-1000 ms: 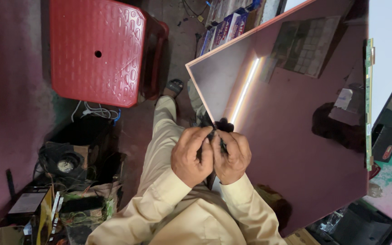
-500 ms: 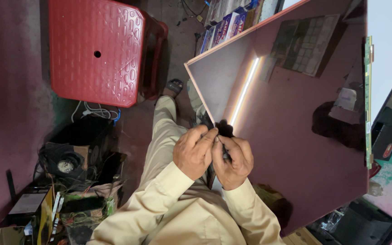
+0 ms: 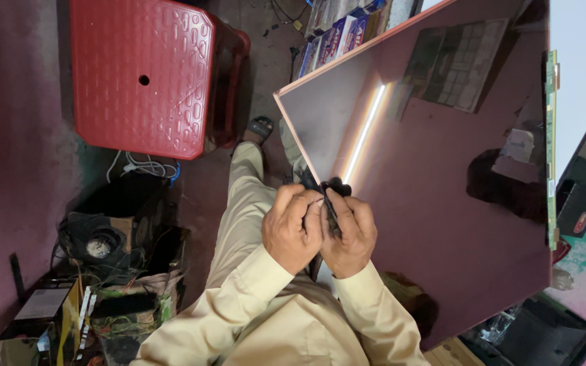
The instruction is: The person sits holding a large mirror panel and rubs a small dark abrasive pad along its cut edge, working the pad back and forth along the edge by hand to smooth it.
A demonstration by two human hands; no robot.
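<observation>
At frame centre, a small black part is clamped between fingers of left hand and right hand, against a glossy panel.

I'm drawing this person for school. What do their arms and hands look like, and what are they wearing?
Both arms wear long, loose cream sleeves with buttonless-looking plain cuffs, matching the trousers. The left hand and right hand are bare: no gloves, and no rings or watch that I can see.
</observation>
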